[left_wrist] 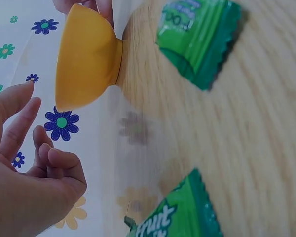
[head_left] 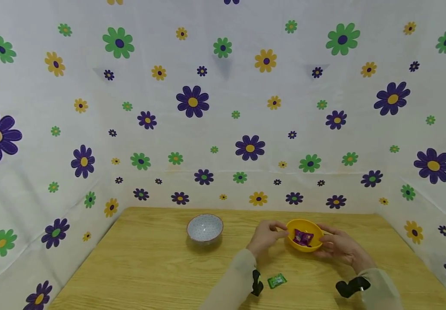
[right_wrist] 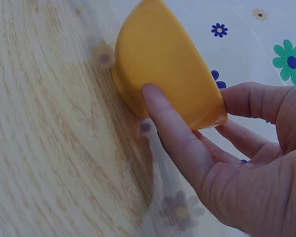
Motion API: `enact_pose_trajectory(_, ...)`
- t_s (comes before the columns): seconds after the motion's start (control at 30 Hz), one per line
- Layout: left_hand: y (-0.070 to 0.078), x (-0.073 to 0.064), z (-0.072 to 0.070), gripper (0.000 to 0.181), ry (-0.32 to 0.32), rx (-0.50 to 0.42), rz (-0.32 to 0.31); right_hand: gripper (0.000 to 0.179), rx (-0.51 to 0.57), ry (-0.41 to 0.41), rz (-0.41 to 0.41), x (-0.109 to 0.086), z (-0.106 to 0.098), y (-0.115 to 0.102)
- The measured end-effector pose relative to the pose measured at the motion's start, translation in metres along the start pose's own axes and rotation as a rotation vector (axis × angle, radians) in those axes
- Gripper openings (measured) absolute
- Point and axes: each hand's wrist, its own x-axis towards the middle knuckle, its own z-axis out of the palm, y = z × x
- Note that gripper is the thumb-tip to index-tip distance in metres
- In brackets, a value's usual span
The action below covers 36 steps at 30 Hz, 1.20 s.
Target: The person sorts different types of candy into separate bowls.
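Yellow bowl: I have the yellow bowl (head_left: 303,224) at the right of the table (head_left: 129,267), between the two hands. Whether its foot is fully down, I cannot tell.
Bowl's load: purple packets (head_left: 303,237) lie together inside it.
Right hand: my right hand (head_left: 341,247) grips the bowl's right side, digits spread along the outer wall and up at the rim.
Left hand: my left hand (head_left: 267,237) is at the bowl's left side, fingers released and loosely bent; the left wrist view shows a slight gap between them and the wall.
Green packets: from the left wrist I see two, an upper green packet (left_wrist: 200,42) and a lower green packet (left_wrist: 175,212) with "fruit" lettering. The head view shows me one, on the near part of the table between the forearms.
In the way: the left sleeve (head_left: 230,280) reaches in from the near edge and blocks my view of the table beneath it, just left of that packet; the right sleeve (head_left: 379,290) covers the near right part.
On the wrists: a black band (head_left: 257,284) on the left, another on the right.
Grey bowl: the grey bowl (head_left: 205,229), red-rimmed, stands upright farther left, well apart from the yellow one.
Backdrop: flower-printed cloth (head_left: 223,125) walls the table's back and sides.
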Motion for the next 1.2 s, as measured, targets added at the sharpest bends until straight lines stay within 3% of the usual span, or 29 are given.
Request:
enact_pose_trajectory(0.2, -0.001, -0.001, -0.009, 0.021, -0.045, 0.06, 0.038, 0.07, 0.012, 0.006, 0.015, -0.001, 0.003, -0.003)
enact_pose_trajectory(0.4, -0.006, -0.003, -0.019, 0.021, -0.096, 0.013, 0.118, 0.071, 0.026, 0.001, 0.018, -0.001, 0.0, -0.001)
enact_pose_trajectory(0.57, -0.013, -0.006, -0.031, 0.023, -0.132, 0.032, 0.165, 0.071, 0.013, 0.004, 0.016, -0.001, -0.002, -0.002)
enact_pose_trajectory(0.87, -0.025, -0.012, -0.053, 0.028, -0.1, 0.071, 0.182, 0.07, -0.003, 0.009, 0.018, -0.001, 0.0, -0.003)
enact_pose_trajectory(1.2, -0.019, -0.03, -0.075, 0.028, -0.122, 0.029, 0.206, 0.069, 0.014, 0.023, 0.011, 0.001, -0.001, 0.0)
